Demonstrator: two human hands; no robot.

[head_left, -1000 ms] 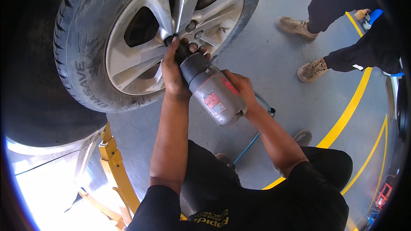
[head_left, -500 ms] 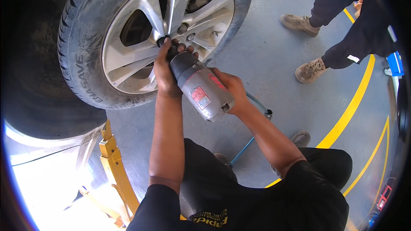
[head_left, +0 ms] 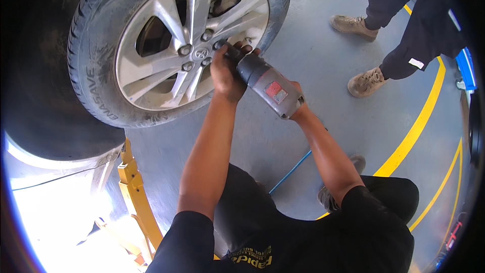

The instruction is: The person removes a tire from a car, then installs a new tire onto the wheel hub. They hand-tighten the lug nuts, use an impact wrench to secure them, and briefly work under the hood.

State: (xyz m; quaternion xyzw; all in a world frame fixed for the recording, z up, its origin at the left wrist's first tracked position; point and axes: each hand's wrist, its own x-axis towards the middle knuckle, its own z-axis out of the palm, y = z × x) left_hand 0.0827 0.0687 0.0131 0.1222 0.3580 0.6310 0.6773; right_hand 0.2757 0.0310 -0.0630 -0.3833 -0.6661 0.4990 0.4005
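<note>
A grey and black impact wrench (head_left: 270, 86) points at the spoked alloy wheel (head_left: 151, 68) in front of me. Its dark socket (head_left: 221, 45) is at a lug position right of the hub cap (head_left: 201, 53); whether it sits over a nut I cannot tell. My left hand (head_left: 228, 75) wraps the socket and nose of the wrench from below. At the back end my right hand (head_left: 299, 102) is closed on the handle, which the tool's body mostly hides. Bare lug nuts show around the hub, one a dark nut (head_left: 185, 49) on its left.
The tyre (head_left: 93, 83) stands beside a dark wheel arch. A yellow jack stand (head_left: 132, 184) rises at lower left. One blue air hose (head_left: 290, 172) crosses the grey floor beneath my right arm. Another person's boots (head_left: 366, 82) are at right, near a yellow floor line (head_left: 417, 126).
Both hands have carried the impact wrench to the right across the wheel, from the left side of the hub to its right side. The hub cap and left nuts are now uncovered.
</note>
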